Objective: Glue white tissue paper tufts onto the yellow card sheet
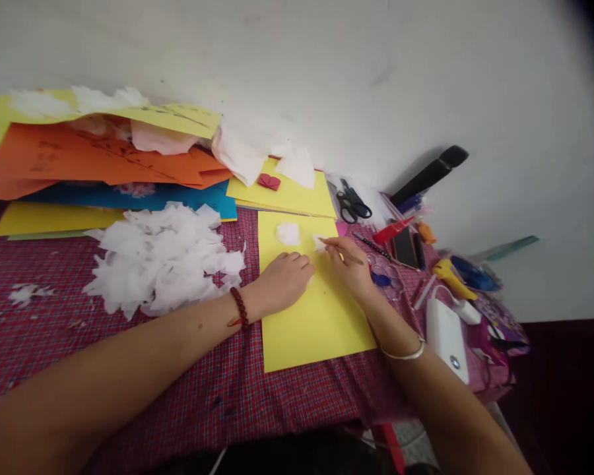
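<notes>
A yellow paper sheet (317, 310) lies on the red checked tablecloth (54, 343) in front of me. My left hand (284, 280) rests on the sheet with its fingers curled under, a red bead bracelet on the wrist. My right hand (349, 264) pinches a thin wooden stick (344, 253) whose tip touches a small white tissue piece (319, 243) on the sheet. Another white tissue ball (288, 233) sits on the sheet just beyond my left hand.
A heap of torn white tissue (163, 257) lies left of the sheet. Orange, yellow and blue papers (99, 165) are stacked at the back left. Scissors (352, 201), pens, a white device (446, 336) and a black stapler (428, 175) crowd the right side by the wall.
</notes>
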The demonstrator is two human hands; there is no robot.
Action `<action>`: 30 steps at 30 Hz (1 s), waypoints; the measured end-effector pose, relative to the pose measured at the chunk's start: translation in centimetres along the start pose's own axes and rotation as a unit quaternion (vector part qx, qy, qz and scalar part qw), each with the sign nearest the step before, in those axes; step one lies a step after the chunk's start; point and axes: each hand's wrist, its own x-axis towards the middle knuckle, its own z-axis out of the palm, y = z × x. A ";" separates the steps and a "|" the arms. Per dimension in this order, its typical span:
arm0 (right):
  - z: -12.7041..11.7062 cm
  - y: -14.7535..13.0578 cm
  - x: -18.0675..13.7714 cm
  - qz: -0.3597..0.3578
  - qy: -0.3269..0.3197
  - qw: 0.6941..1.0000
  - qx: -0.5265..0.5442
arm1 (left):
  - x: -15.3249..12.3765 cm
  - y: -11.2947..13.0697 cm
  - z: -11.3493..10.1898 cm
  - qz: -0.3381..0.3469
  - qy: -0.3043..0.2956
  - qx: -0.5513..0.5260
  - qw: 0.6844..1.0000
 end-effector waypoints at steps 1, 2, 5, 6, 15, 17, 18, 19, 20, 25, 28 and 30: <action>0.0 0.2 -0.1 0.007 0.018 1.000 -0.005 | 0.0 0.0 0.0 0.002 0.002 0.000 1.000; -0.1 0.4 -0.3 0.018 0.033 0.999 0.001 | 0.0 0.0 0.1 0.003 0.004 -0.001 1.000; -0.1 0.5 -0.9 0.065 0.056 0.994 0.062 | -0.1 -0.1 0.3 0.004 0.013 -0.003 1.000; -0.1 0.4 -1.1 0.076 0.058 0.992 0.080 | -0.1 -0.1 0.4 0.004 0.015 -0.003 1.000; -0.7 -2.4 -3.1 0.018 0.004 1.000 0.005 | 0.0 -0.1 0.4 0.000 0.019 -0.012 1.000; -1.5 -2.9 -4.2 -0.010 0.005 1.000 -0.014 | -0.1 -0.2 0.0 -0.002 0.024 -0.029 0.999; -1.9 -3.1 -4.9 -0.026 0.001 0.999 -0.025 | -0.1 -0.1 -0.3 0.002 0.033 -0.038 0.999; -2.2 -3.2 -5.6 -0.041 -0.006 0.998 -0.039 | -0.2 -0.1 -0.5 0.009 0.043 -0.045 0.998; -2.4 -3.4 -6.3 -0.052 -0.019 0.997 -0.059 | -0.3 0.0 -0.8 0.018 0.051 -0.051 0.997; -2.4 -4.2 -9.1 -0.083 -0.153 0.968 -0.178 | -0.5 0.0 -1.1 0.029 0.032 -0.071 0.997; -3.1 -4.4 -9.3 -0.079 -0.176 0.963 -0.189 | -0.3 -0.6 -0.5 0.021 -0.003 -0.098 0.995; -4.4 -4.1 -9.0 -0.058 -0.173 0.965 -0.186 | -0.2 -1.1 -0.1 0.024 -0.017 -0.118 0.993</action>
